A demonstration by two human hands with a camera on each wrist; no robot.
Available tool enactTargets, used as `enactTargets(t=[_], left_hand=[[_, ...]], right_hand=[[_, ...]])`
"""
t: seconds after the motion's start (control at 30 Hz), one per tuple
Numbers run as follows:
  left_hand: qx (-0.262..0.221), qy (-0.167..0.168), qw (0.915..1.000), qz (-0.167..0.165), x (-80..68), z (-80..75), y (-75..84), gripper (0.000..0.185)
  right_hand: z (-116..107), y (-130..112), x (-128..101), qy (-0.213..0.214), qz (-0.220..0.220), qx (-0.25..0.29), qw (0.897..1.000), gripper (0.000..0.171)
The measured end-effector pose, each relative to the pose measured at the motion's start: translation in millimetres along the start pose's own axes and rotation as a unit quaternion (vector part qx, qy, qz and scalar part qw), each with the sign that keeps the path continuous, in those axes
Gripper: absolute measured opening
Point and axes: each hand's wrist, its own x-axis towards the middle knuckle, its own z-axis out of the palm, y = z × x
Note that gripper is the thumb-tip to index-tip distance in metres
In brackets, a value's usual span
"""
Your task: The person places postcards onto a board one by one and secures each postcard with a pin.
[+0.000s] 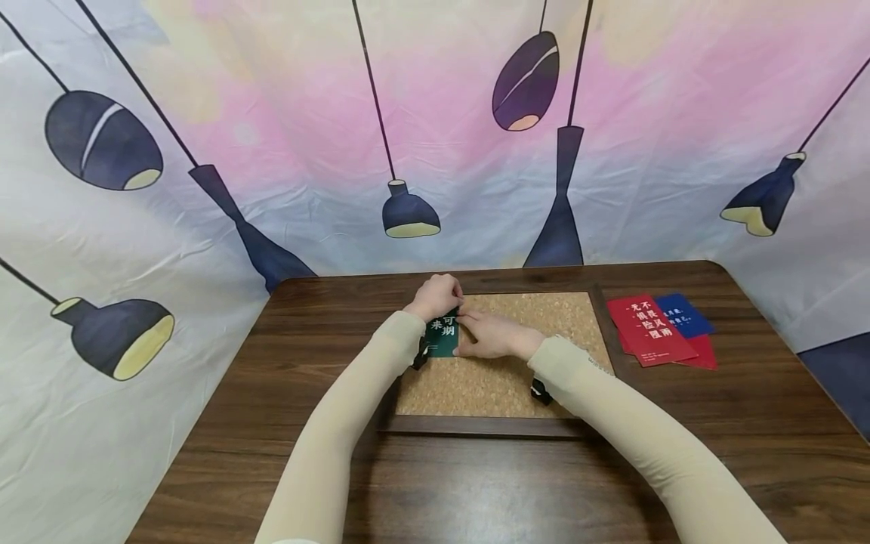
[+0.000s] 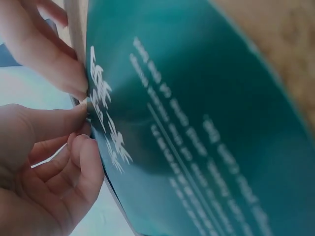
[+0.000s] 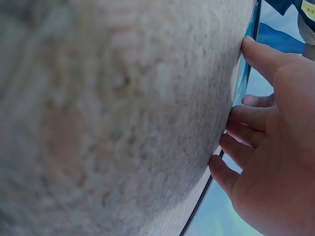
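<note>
I make out a long, pale cream left sleeve (image 1: 329, 431) and a matching right sleeve (image 1: 646, 434), with bare fingers (image 3: 266, 56) beyond the cuffs. Small lettering (image 1: 600, 366) marks the right one; I see black wrist gear (image 1: 541, 391) on both arms.

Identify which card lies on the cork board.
The green card, the only one on the cork board; the red cards and blue card overlap on the brown table, right of the cork board.

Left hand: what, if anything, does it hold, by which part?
Cannot be told: the left hand is by the edge of the green card, pinch unclear.
</note>
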Motion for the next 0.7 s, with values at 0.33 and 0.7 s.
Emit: enactTargets(t=[0.33, 0.7], left_hand=[[-0.102, -0.028, 0.9944, -0.011, -5.5, -12.7, -17.3, 0.019], [-0.195, -0.043, 0.9795, -0.027, -6.5, -13.1, -21.3, 0.022]], right_hand=[[0, 0, 1, 0.003, 0.005, 0.0, 1.0, 0.079], [1, 0, 1, 0.007, -0.001, 0.002, 1.0, 0.078]])
